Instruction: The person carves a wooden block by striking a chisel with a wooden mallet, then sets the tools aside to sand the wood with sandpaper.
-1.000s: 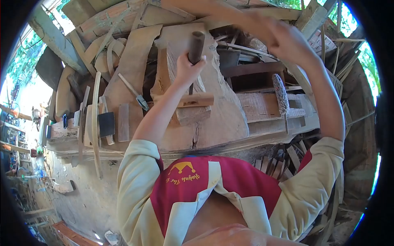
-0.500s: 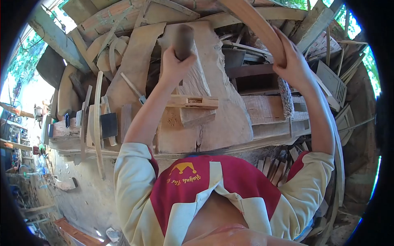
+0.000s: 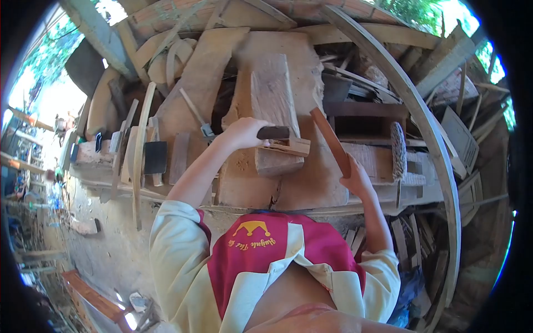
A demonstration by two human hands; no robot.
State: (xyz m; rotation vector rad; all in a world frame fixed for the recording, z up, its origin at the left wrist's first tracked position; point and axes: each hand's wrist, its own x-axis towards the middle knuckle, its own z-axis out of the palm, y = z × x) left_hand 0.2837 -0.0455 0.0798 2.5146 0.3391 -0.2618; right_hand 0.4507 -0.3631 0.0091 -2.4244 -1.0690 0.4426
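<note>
Two hands at work: both are the person's own, each closed on a tool over a cluttered bench.
Bench: a broad, rough, pale-brown wooden slab [image 3: 311, 183] lies flat as the work surface, cracked near its front edge.
Curved rail: a long, bent, light wooden strip [image 3: 427, 127] arcs along the right side, well apart from both hands.
Block: a thick, upright-grained timber block [image 3: 272, 94] rests on the slab, apparently as a raised support for the workpiece.
Workpiece: a small, pale, rectangular wooden piece [image 3: 291, 146] sits across the block's near end, just under the left hand's tool.
Stick: a flat, reddish-brown wooden slat [image 3: 331, 140] slants up and away from the right hand, its far end near the workpiece.
Right hand [image 3: 355, 180]: fingers wrapped shut around the slat's lower end, likely for leverage.
Left hand [image 3: 244, 133]: fist closed on a dark, round-handled tool [image 3: 275, 132], pressed onto the workpiece.
Brush: a bristly grey brush [image 3: 397, 151] lies right of the slat, untouched.
</note>
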